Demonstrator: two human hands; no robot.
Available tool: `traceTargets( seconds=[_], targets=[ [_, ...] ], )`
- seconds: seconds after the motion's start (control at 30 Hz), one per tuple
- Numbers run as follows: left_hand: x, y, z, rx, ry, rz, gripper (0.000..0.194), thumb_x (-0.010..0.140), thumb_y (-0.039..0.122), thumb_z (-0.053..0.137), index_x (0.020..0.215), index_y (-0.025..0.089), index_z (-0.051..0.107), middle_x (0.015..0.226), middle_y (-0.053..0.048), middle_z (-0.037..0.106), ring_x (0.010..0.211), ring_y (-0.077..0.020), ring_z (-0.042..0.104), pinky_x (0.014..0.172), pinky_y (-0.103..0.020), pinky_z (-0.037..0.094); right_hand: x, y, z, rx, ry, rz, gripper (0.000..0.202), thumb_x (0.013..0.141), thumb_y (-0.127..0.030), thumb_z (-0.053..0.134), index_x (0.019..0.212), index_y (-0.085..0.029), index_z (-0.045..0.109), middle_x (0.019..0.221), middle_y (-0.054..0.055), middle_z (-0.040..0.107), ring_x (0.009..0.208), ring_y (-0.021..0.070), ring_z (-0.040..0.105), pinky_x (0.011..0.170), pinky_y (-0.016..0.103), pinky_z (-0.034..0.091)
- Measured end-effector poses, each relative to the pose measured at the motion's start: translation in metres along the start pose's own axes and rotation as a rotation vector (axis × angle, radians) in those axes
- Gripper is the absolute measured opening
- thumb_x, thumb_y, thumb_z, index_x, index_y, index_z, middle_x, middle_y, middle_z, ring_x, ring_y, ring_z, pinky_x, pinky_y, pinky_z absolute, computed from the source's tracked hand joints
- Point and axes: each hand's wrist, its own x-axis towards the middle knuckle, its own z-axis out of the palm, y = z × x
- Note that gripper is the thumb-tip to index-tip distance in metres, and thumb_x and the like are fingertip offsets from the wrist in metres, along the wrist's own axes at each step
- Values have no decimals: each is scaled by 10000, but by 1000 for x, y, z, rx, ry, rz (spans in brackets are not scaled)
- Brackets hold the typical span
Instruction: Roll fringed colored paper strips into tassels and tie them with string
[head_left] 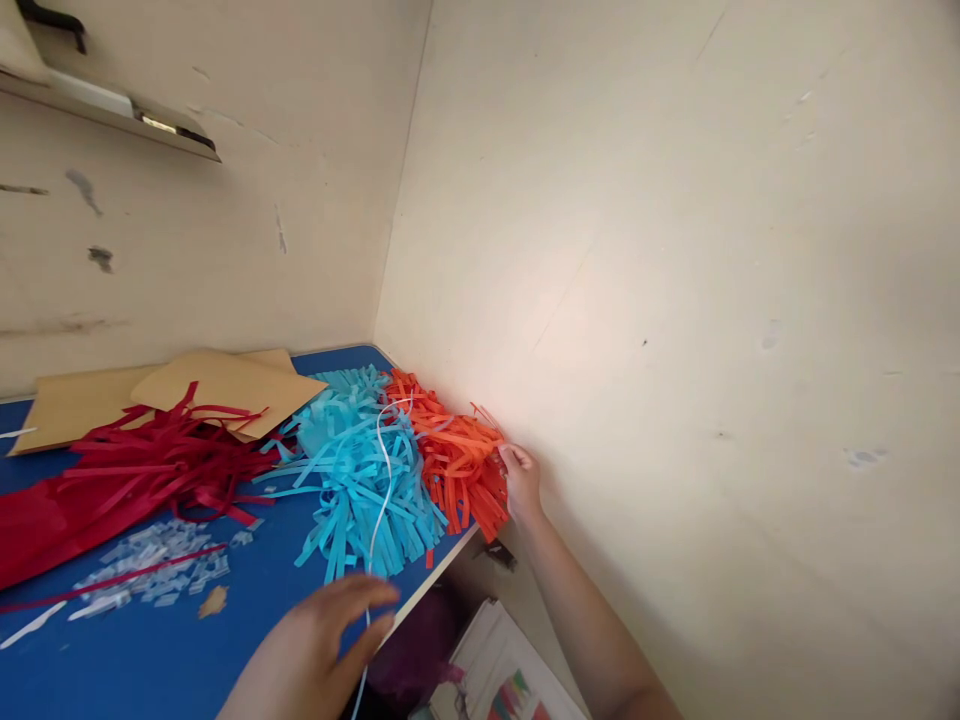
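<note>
Right hand (519, 482) on orange paper strips (457, 462), no legible writing

A worktop (187, 640) fits into a wall corner. Three heaps of paper strips lie on it in a row: the left heap (142, 470), the middle heap (360, 470), and the right heap (457, 455) against the side wall. Cardboard sheets (165, 395) lie behind the left heap (partly under it). Small scraps (150, 575) lie in front.
</note>
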Motion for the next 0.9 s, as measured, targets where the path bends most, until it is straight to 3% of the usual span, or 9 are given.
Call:
traceTargets(
  seconds=[0.1,0.17,0.3,0.4,0.47,0.57,0.63,0.77,0.9],
  targets=[
    [72,34,17,-372,12,-269,172,612,302,793,773,256,753,975,-44,760,1047,-303,650,895,-359,501,-17,11,-4,38,11,-3,336,820,-498,584,862,-181,688,914,100,713,855,236,653,773,349,524],
    [112,44,32,-465,20,-357,159,737,303,732,860,203,730,998,-69,744,1016,-259,660,852,-353,516,-24,14,-6,50,-2,-14,303,820,-475,567,841,-192,673,975,116,709,944,252,646,854,378,512],
    [156,41,65,-632,-16,-466,254,911,352,602,1054,145,633,1045,-58,682,897,-172,660,780,-365,560,-34,12,-14,43,-113,-55,283,832,-436,485,706,-213,605,1023,118,697,1017,260,639,904,398,495],
    [162,35,82,-723,-42,-515,297,915,362,599,1127,154,604,1082,-61,656,889,-170,651,763,-367,570,-34,6,-28,-10,-233,-98,346,827,-444,469,580,-217,554,1006,101,697,1003,262,645,883,389,500],
    [161,31,86,-764,-34,-529,313,915,359,598,1157,159,592,1111,-67,646,909,-177,647,770,-373,571,-32,1,-39,-81,-294,-121,398,815,-455,519,493,-221,525,840,84,695,876,255,658,845,386,505],
    [157,27,85,-798,-30,-540,310,913,348,603,1159,160,590,1116,-67,642,913,-177,645,769,-371,571,-35,-12,-46,-213,-266,-144,445,845,-430,574,453,-235,496,630,56,619,720,237,617,810,393,494],
    [156,26,84,-813,-48,-550,291,912,343,607,1134,154,599,1085,-61,649,883,-167,647,748,-356,572,-45,-22,-35,-265,-239,-169,349,868,-410,595,560,-245,584,707,60,648,769,241,615,831,398,490],
    [152,30,88,-835,-57,-532,274,917,354,599,1097,148,612,1041,-52,662,846,-155,651,729,-341,571,-67,-36,6,-526,-370,-403,121,895,-288,584,949,-261,689,1077,95,672,1005,259,614,912,414,489],
    [146,34,88,-833,-32,-511,268,920,366,593,1062,141,623,1022,-52,672,845,-155,656,742,-346,570,-63,-33,23,-825,-359,-457,149,894,-193,550,952,-204,687,1013,131,660,936,282,608,834,419,495]
  ],
)
